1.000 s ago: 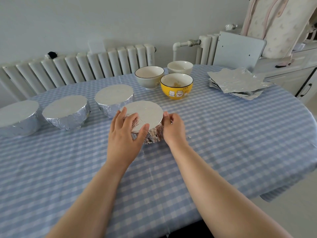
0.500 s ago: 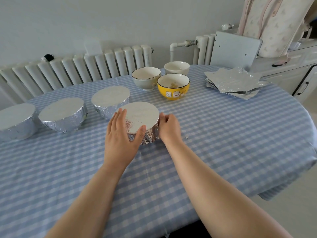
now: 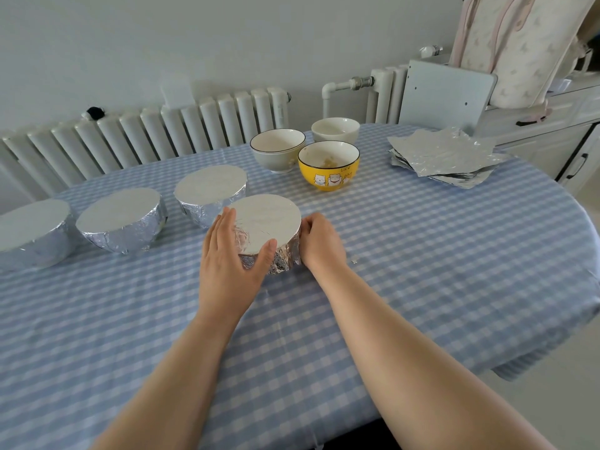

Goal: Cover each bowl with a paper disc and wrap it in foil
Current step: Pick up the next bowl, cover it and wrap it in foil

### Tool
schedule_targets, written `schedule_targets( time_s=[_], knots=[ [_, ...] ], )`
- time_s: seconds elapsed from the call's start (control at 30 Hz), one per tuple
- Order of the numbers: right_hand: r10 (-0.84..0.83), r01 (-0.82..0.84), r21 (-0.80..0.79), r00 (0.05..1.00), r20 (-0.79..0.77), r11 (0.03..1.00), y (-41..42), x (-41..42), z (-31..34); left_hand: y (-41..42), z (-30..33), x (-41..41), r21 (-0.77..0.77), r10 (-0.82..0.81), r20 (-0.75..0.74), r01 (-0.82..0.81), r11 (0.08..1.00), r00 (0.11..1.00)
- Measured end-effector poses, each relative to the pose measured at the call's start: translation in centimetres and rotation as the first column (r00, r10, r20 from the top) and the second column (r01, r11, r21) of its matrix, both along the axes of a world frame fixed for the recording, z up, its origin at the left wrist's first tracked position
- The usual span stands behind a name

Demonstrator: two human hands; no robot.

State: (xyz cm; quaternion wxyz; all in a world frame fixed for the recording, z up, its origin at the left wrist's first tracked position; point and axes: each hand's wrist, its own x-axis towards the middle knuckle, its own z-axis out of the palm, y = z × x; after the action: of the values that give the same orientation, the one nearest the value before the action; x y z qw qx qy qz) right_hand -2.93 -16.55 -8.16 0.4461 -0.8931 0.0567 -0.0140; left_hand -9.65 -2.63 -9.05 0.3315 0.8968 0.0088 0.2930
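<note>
Four foil-wrapped bowls sit on the blue-and-white checked tabletop [image 3: 422, 254] — three in a row running out toward nine o'clock, the fourth, the crinkled silver foil-wrapped bowl [image 3: 266, 227], at centre between both hands. At twelve o'clock stand three bare ceramic bowls, the yellow cat-printed one [image 3: 328, 165] nearest; a stack of loose foil sheets [image 3: 444, 155] lies at two o'clock. Left hand [image 3: 227, 258] cups the bowl's near-left side, fingers extended along the foil, thumb hooked round the front. Right hand [image 3: 319, 241] presses its right wall, fingers curled in. Probably a hard, breakable bowl under thin, tearable foil — best held low on the sides, not the paper-backed top.
</note>
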Motion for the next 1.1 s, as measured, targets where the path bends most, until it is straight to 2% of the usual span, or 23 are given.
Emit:
schedule_targets(
  time_s=[0.13,0.2,0.23,0.3,0.37,0.4,0.57,0.7,0.87,0.93,1.0,1.1],
  knots=[
    [0.004,-0.010,-0.142,0.999,-0.044,0.990,-0.3,-0.2,0.3,-0.1,-0.3,0.1,-0.049,0.002,0.036,0.000,0.999,0.999],
    [-0.034,0.028,-0.153,0.999,-0.035,0.988,-0.7,0.0,0.3,-0.1,-0.5,0.2,-0.059,-0.006,0.055,0.009,0.998,0.998],
    [-0.067,0.066,-0.102,0.998,-0.011,0.993,-1.1,0.0,0.2,0.0,-0.5,0.2,-0.060,-0.016,0.054,0.019,0.998,0.998],
    [-0.144,0.135,0.120,0.986,0.077,0.984,-1.6,-0.1,0.1,0.3,-0.5,0.1,-0.086,-0.042,0.036,0.045,0.995,0.998],
    [-0.171,0.107,0.335,0.971,0.169,0.936,-1.5,-0.3,0.2,0.7,-0.4,0.1,-0.158,-0.058,0.014,0.059,0.986,0.998],
    [-0.147,0.068,0.378,0.971,0.186,0.923,-1.2,-0.6,0.2,1.0,-0.4,0.2,-0.216,-0.067,-0.001,0.065,0.974,0.998],
    [0.014,-0.071,0.332,0.985,0.172,0.941,-0.8,-2.3,0.7,1.7,-0.1,0.6,-0.502,-0.119,-0.036,0.085,0.860,0.992],
    [0.079,-0.137,0.377,0.983,0.164,0.916,-1.3,-2.2,1.3,1.7,0.2,-0.5,-0.568,-0.058,-0.027,0.032,0.822,0.998],
    [0.138,-0.190,0.434,0.979,0.150,0.881,-1.2,-1.6,0.8,1.5,0.5,-1.0,-0.579,-0.009,-0.026,-0.008,0.815,1.000],
    [0.127,-0.185,0.460,0.980,0.155,0.868,-1.1,-1.4,0.4,1.6,0.7,-0.9,-0.492,0.034,-0.015,-0.037,0.870,0.999],
    [0.095,-0.155,0.491,0.985,0.144,0.857,-0.9,-1.5,0.1,1.9,0.7,-0.5,-0.270,0.028,0.014,-0.023,0.963,1.000],
    [0.080,-0.128,0.501,0.990,0.116,0.856,-0.7,-1.8,-0.2,1.9,0.7,0.3,-0.002,-0.068,-0.010,0.068,0.998,0.998]
  ],
)
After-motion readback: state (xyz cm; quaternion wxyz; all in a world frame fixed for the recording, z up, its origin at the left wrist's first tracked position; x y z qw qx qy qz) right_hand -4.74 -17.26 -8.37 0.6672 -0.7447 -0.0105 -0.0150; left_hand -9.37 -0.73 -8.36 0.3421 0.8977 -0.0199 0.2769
